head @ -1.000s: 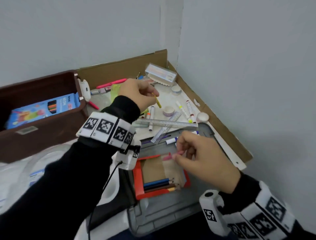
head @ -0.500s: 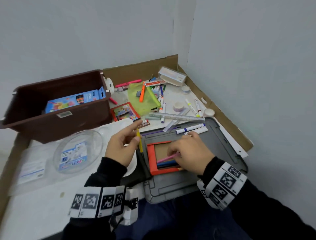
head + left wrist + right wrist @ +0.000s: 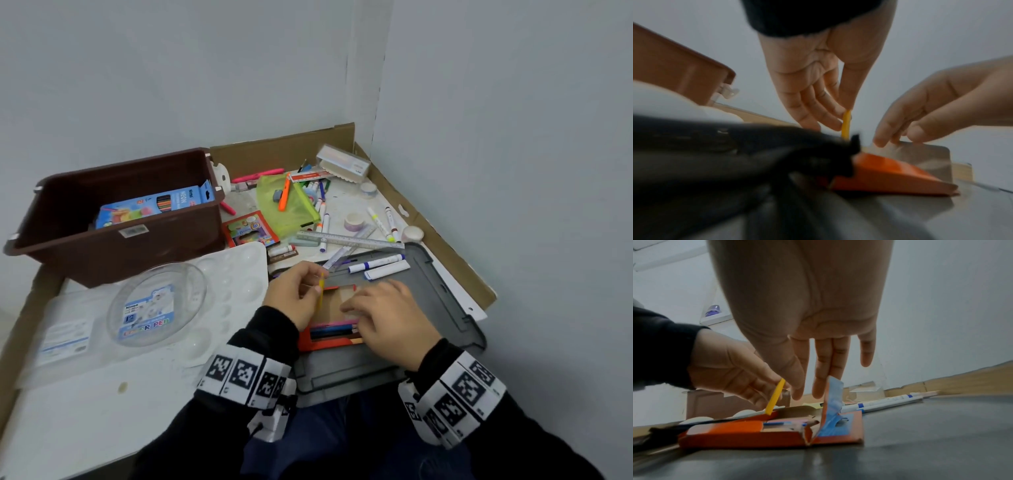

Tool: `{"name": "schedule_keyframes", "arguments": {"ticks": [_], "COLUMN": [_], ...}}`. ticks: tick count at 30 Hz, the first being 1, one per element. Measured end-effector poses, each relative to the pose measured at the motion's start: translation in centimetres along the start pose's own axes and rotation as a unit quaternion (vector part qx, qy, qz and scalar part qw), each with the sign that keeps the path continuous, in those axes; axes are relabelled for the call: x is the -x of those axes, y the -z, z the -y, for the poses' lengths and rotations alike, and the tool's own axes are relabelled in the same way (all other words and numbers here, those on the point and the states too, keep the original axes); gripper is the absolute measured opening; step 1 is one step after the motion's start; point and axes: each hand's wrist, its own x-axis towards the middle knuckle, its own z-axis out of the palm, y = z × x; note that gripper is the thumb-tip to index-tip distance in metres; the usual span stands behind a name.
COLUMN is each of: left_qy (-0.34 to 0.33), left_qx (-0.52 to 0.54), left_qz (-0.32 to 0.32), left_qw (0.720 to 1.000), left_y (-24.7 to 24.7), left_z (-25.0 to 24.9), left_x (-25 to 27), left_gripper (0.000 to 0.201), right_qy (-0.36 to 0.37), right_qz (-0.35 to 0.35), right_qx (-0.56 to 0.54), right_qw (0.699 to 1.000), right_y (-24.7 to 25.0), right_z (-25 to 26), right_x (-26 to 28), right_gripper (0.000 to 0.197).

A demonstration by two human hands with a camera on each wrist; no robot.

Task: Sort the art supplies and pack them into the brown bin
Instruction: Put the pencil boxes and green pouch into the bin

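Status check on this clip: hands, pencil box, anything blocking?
Left hand pinches yellow pencil over the open orange pencil box. Right hand open, fingers on the flap. Brown bin holds one pack. Nothing blocking.

"NEON" on the blue box [image 3: 156,207] in the brown bin [image 3: 113,250]; "COLOR PEN" on the clear round tub [image 3: 156,305]

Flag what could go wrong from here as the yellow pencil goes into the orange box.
1. The left hand pinches the yellow pencil steeply, its tip at the orange box edge; it may catch the cardboard rather than slide in.
2. The right hand holds the torn flap back with straight fingers; if it slips, the flap could fall over the opening.
3. The box lies loose on the grey lid and might shift.
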Motion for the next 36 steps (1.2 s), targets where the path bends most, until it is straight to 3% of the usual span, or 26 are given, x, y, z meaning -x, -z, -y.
{"name": "schedule_keyframes", "arguments": {"ticks": [5,9,16,22,31,36], "left_qy": [0.011,0.011,-0.010,-0.082,-0.046,-0.027], "left_qx": [-0.118,-0.194,-0.283,-0.440,-0.403,-0.332], "left_qz": [0.143,0.197,0.223,0.193,0.197,0.219], "left_qw": [0.983,0.961,0.933,0.873,0.893,0.917], "left_y": [-0.8,-1.1,-0.8,0.0,0.9,1.6], "left_z": [0.0,-0.1,-0.6,-0.8,-0.2,-0.1], "left_x": [-1.1,-1.6,-1.2,-0.4,0.2,-0.6], "left_gripper": [0.026,0.026,0.030,0.029,0.030,0.029], "right_qy": [-0.020,-0.022,-0.029,-0.026,-0.007,0.012], "right_qz": [-0.054,-0.056,-0.041,-0.021,-0.006,0.019], "right_qx": [-0.051,-0.081,-0.065,-0.014,-0.004,-0.079], "right_qw": [0.997,0.995,0.997,0.999,1.000,0.997], "right_y": [-0.4,-0.6,-1.4,-2.0,-1.6,0.0], "right_z": [-0.8,-1.3,-1.6,-1.5,-1.5,-2.2], "right_x": [1.4,1.9,2.0,1.7,1.3,0.6], "right_gripper": [0.030,0.032,0.038,0.044,0.041,0.039]}}
